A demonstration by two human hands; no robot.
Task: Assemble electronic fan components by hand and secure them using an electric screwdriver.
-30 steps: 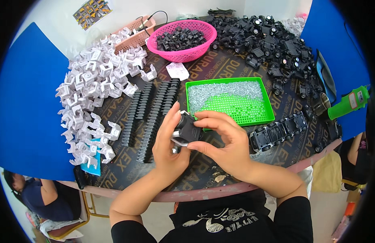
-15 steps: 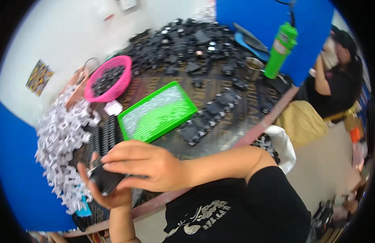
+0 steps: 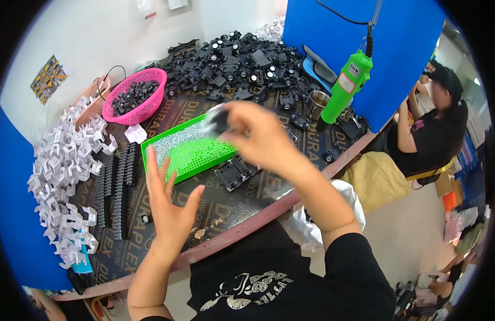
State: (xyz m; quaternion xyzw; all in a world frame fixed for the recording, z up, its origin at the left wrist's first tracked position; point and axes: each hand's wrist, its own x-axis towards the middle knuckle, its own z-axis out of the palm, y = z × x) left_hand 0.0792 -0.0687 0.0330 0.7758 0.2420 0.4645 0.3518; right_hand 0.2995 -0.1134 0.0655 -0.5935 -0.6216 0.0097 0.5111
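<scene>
My right hand (image 3: 261, 134) is raised over the right side of a green tray (image 3: 189, 174) of small silvery screws. Its fingers are closed on a black plastic part (image 3: 218, 122), smeared by motion. Spread and holding nothing, my left hand (image 3: 171, 200) is in front of the tray's left end. Black assemblies (image 3: 230, 174) lie in a row beside the tray, partly hidden by my right arm. Two rows of black ribbed parts (image 3: 120, 187) stand left of my left hand, with a small loose piece (image 3: 145, 218) nearby.
A heap of black assemblies (image 3: 231, 64) covers the back. White plastic parts (image 3: 60, 171) pile up at left, near a pink basket (image 3: 157, 99) of black pieces. A green electric screwdriver (image 3: 346, 88) hangs at right by a metal cup (image 3: 316, 104). A person (image 3: 435, 123) sits beyond.
My hands have come apart from around a dark part. The right has moved up and right over the tray with a black part; the left has opened. The view has shifted.
</scene>
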